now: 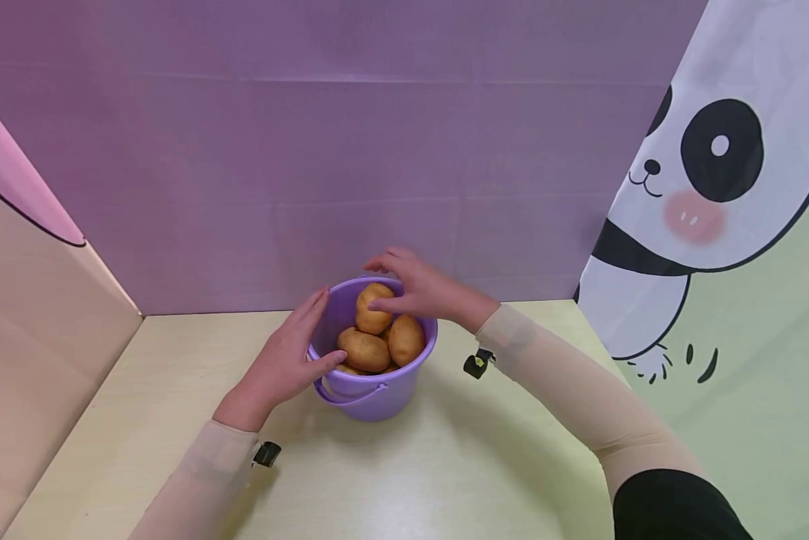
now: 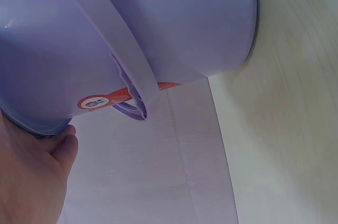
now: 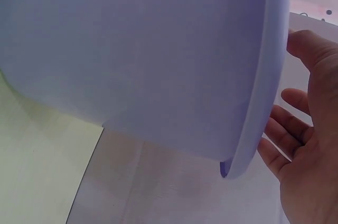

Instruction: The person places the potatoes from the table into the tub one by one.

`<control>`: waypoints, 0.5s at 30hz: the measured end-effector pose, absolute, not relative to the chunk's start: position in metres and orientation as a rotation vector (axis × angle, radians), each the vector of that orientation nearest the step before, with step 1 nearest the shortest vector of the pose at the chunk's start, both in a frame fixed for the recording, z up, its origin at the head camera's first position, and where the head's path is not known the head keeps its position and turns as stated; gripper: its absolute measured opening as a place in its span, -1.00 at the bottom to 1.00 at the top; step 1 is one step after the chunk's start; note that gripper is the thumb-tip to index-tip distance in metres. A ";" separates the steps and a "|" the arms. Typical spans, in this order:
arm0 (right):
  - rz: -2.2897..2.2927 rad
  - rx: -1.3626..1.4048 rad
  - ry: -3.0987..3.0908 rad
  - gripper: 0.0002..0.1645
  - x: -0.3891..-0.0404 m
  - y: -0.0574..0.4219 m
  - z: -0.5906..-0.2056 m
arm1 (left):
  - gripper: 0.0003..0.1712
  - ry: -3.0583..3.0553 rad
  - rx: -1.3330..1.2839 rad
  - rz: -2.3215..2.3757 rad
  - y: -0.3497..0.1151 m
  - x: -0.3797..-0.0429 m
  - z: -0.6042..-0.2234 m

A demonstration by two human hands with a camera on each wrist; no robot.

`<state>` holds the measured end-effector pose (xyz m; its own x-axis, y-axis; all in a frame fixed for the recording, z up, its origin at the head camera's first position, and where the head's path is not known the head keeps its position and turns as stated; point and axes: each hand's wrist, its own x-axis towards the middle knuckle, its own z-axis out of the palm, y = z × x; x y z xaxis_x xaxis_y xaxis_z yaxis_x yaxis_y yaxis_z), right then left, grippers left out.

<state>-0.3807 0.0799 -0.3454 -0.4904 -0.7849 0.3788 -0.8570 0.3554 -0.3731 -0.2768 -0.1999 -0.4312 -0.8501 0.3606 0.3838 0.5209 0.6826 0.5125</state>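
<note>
A purple plastic bucket [image 1: 377, 394] stands upright on the table, its handle [image 1: 350, 399] hanging down at the front. Several potatoes [image 1: 364, 350] lie inside, the farthest one [image 1: 373, 309] near the back wall. My left hand [image 1: 285, 362] is at the bucket's left rim, fingers extended along the outside and thumb reaching over the front edge. Above the right back rim is my right hand [image 1: 422, 287]; its thumb overlaps the farthest potato, its fingers spread beyond the rim. Whether that thumb touches the potato is unclear. In the right wrist view, the right fingers [image 3: 288, 129] are loosely bent beside the rim.
The pale wooden table [image 1: 350, 480] meets a purple cloth backdrop [image 1: 350, 150] right behind the bucket. A panda-printed panel [image 1: 721, 225] stands on the right, and a pink and beige panel [image 1: 33, 315] on the left.
</note>
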 end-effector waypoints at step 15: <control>0.930 1.408 -2.506 -0.34 -0.377 0.103 -0.349 | 0.21 -2.638 -0.704 -0.944 -0.200 -0.279 -0.431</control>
